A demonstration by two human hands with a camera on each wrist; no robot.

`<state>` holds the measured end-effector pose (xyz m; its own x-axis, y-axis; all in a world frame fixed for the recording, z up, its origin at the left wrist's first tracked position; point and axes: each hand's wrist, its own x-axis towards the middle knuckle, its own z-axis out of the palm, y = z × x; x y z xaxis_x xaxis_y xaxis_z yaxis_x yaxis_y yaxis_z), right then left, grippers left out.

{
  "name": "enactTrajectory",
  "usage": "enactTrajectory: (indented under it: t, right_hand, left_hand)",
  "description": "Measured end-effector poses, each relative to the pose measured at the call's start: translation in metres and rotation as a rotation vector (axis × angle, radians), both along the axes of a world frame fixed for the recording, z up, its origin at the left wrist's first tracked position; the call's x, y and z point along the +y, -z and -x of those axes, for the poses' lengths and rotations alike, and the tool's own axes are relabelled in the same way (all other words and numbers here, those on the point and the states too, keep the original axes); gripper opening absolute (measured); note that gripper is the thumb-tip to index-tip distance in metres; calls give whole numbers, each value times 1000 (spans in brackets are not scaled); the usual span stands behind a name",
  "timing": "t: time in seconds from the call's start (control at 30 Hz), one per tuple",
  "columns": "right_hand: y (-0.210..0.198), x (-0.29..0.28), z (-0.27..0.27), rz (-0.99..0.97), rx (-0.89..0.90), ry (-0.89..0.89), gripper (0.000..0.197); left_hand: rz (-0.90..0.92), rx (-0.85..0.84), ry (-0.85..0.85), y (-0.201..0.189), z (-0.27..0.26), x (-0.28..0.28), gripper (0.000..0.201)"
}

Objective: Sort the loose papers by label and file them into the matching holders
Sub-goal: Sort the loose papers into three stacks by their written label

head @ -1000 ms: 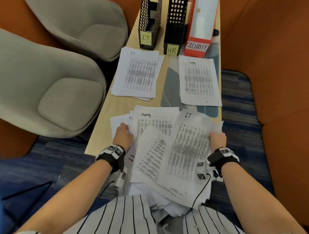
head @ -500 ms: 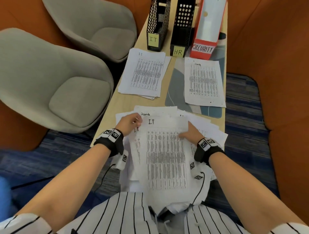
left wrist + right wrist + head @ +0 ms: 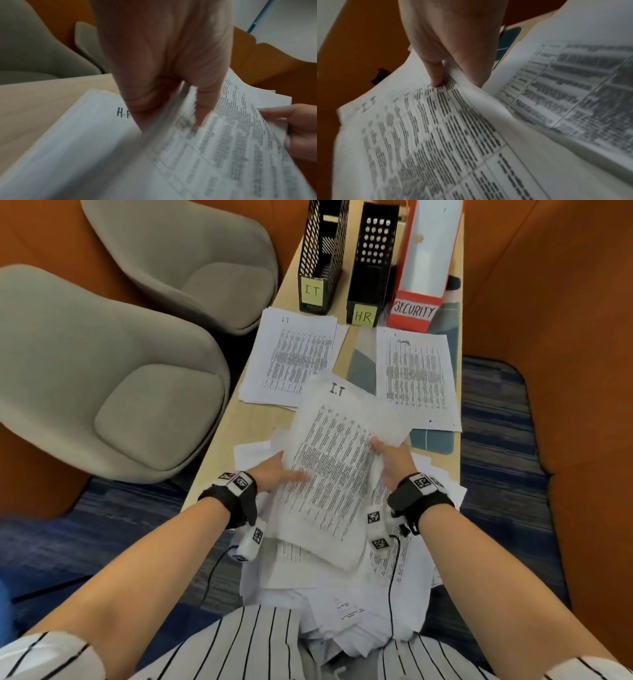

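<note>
Both hands on one printed sheet marked "I.T" point(image 3: 337, 463), lifted at a slant above the loose heap of papers point(image 3: 394, 570) at the near end of the bench point(image 3: 219, 460). Left hand point(image 3: 274, 474) at the sheet's left edge, thumb on top and fingers underneath: grip grasping the paper. Right hand point(image 3: 394, 462) at the right edge, fingers curled round the sheet and pinching it, as seen in the right wrist view too point(image 3: 436, 75). In the left wrist view, left hand point(image 3: 163, 67) between sheets, one below marked "H" and a further letter half hidden point(image 3: 77, 128). Farther along the bench, a sorted stack headed "I.T" point(image 3: 291, 357) to the left and a second stack point(image 3: 416, 374) to the right, its heading too small to read surely. Beyond these, three upright holders side by side: black mesh labelled IT point(image 3: 322, 258), black labelled HR point(image 3: 371, 268), red labelled SECURITY point(image 3: 419, 268). Two grey chairs point(image 3: 113, 378) left of the bench.
</note>
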<state>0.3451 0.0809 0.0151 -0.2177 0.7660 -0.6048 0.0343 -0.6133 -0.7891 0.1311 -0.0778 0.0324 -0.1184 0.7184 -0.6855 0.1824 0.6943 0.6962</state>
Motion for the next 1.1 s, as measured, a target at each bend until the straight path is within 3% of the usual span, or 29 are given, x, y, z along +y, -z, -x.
enactTrajectory:
  t: [0.03,0.1,0.13,0.2,0.23,0.3,0.37,0.53,0.6,0.83,0.9,0.97,1.03,1.1]
  right_hand:
    - [-5,3,7,22,46,0,46]
    - [-9,4,21,21,34,-80,36]
    - [-10,4,27,-8,-85,-175,39]
    - [1,4,28,-118,-497,-448,73]
    - [10,3,27,-175,-690,-578,93]
    - [20,0,28,-218,-893,-728,118]
    - [22,-5,31,-223,-971,-815,129]
    - [29,-1,42,-267,-1153,-982,111]
    - [32,-2,43,-266,-1179,-1000,105]
    - [46,-1,45,-307,-1278,-1025,101]
    - [44,0,45,-274,-1275,-1033,89]
    - [40,6,39,-226,-1155,-991,70]
    - [34,14,25,-147,-785,-811,59]
    - [25,22,7,-38,-350,-562,46]
  left_hand:
    - [-3,75,28,3,2,4,62]
    - [-46,203,-198,7,12,10,41]
    - [-60,236,-376,10,23,14,40]
    - [-85,187,-635,10,52,25,41]
    - [-70,171,-679,9,69,33,42]
    - [49,233,-610,7,103,54,42]
    - [74,343,-566,4,127,74,38]
    - [45,511,-495,-8,158,137,35]
    - [22,568,-379,-12,161,159,35]
    - [116,674,-190,-4,178,202,41]
    - [112,771,-188,-2,168,195,49]
    - [-27,810,-162,-8,147,186,57]
    - [-120,620,-84,-13,122,170,66]
    - [-53,324,-65,-11,96,143,89]
